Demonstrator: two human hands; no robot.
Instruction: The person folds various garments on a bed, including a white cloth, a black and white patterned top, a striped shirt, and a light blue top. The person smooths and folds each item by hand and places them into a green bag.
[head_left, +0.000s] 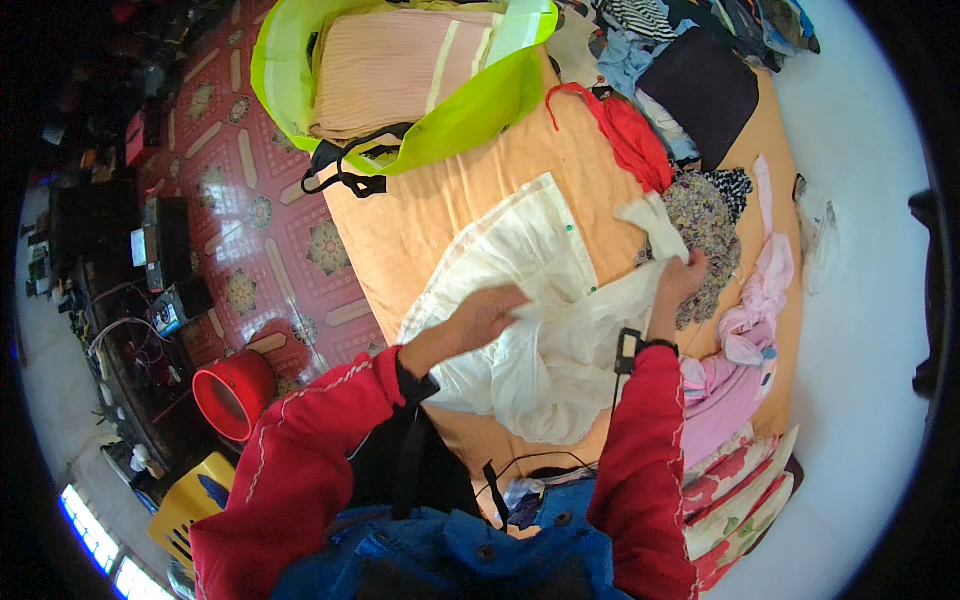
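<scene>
A sheer white garment (525, 255) with green buttons lies spread on the orange bedspread (390, 232), its lower part bunched in folds. My right hand (684, 276) grips one of its sleeves near the cuff, and the cuff end sticks up beyond my fingers. Over the left side of the garment is my left hand (487, 315), its fingertips blurred; whether they touch the cloth is unclear. A floral-print cloth (701, 225) lies just beside my right hand.
A lime-green bag (480, 112) holding folded pink cloth stands at the far left of the bed. Red cloth (630, 139), a black cloth (701, 94) and pink clothing (772, 270) lie along the right. On the tiled floor stands a red bucket (251, 382).
</scene>
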